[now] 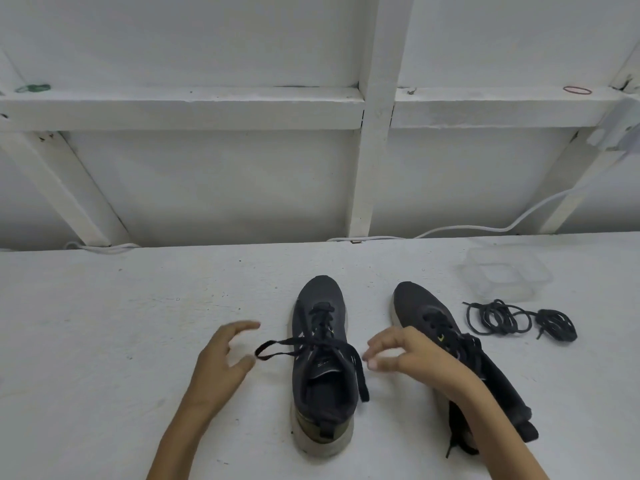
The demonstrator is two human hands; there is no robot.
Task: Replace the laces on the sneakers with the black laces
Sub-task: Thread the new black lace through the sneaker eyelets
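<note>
Two sneakers (323,386); two spare lace bundles (498,318); one clear tub (505,271).

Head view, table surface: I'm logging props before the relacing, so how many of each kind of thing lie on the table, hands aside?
Sneakers: 2
Loose black lace bundles: 2
Clear plastic container: 1
Total: 5

Spare laces (519,318) right of sneakers (323,362)
</note>
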